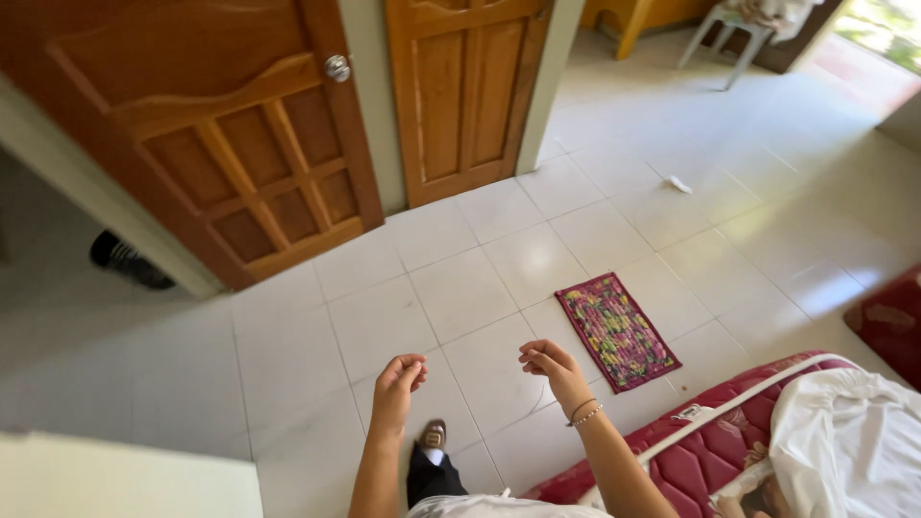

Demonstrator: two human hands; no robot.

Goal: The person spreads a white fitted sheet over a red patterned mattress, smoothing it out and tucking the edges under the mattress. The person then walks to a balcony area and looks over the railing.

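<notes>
White tiled floor (pixel 460 288) | patterned magenta mat (pixel 617 331) | both hands loosely curled, empty, apart

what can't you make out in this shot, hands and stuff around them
Head view only:
- Left hand and right hand: fingers curled, too small to tell if they pinch anything.
- Mattress: cut off by the bottom edge, partly under a white sheet.
- Dark object: half hidden behind the door frame.
- Chair: cut off by the top edge.

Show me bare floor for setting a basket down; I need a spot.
Free: white tiles between the wooden doors and the patterned mat, and beyond the mat toward the plastic chair. Crowded: near the red mattress and the foot.
</notes>
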